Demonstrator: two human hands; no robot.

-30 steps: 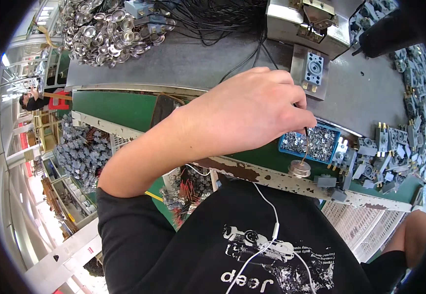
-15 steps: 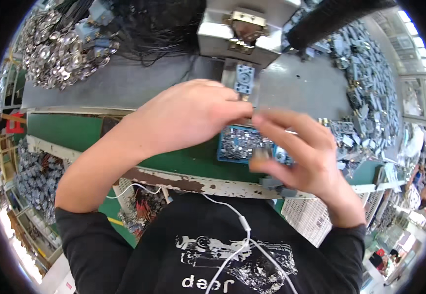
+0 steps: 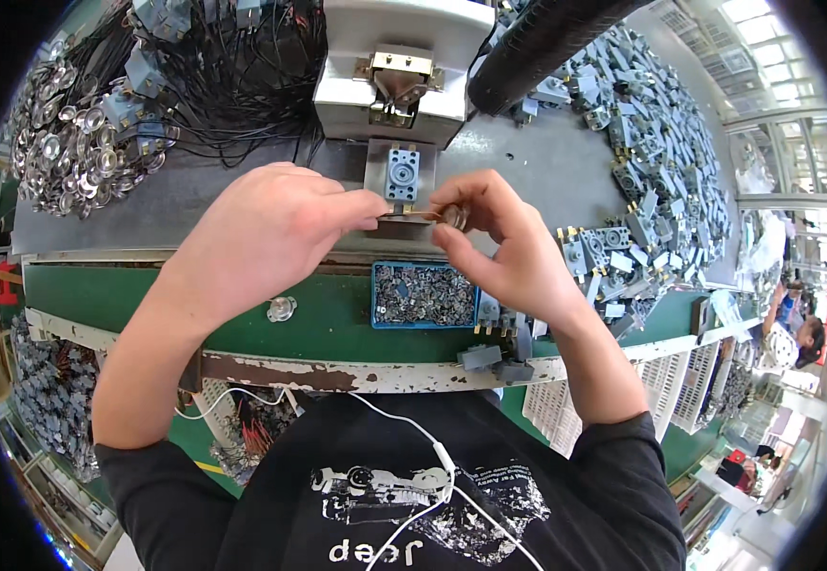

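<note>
In front of the grey switch-like housing [image 3: 402, 175], my two hands work close together. My left hand [image 3: 266, 243] is closed, thumb and finger pinching the left end of a thin copper-coloured wire or tube [image 3: 411, 214]. My right hand [image 3: 518, 257] is closed around a small round metal disc part [image 3: 454, 217], from which the thin piece seems to run. The fingers hide part of the disc. Flat on a metal plate [image 3: 374, 173], the housing shows a round recess and brass terminals; it sits beneath the machine's metal head [image 3: 402, 74].
A blue tray [image 3: 423, 325] of small metal bits lies below my hands, with loose grey housings [image 3: 483, 357] beside it. One shiny disc part [image 3: 281, 308] rests on the green surface. Disc parts [image 3: 66, 152] and black leads pile up left, grey housings [image 3: 656, 143] right. A black tube [image 3: 551, 43] slants overhead.
My hands have parted slightly, and the thin copper-coloured piece now shows between them. My right fingers have closed round the disc part. The view has shifted, so the bench appears further left.
</note>
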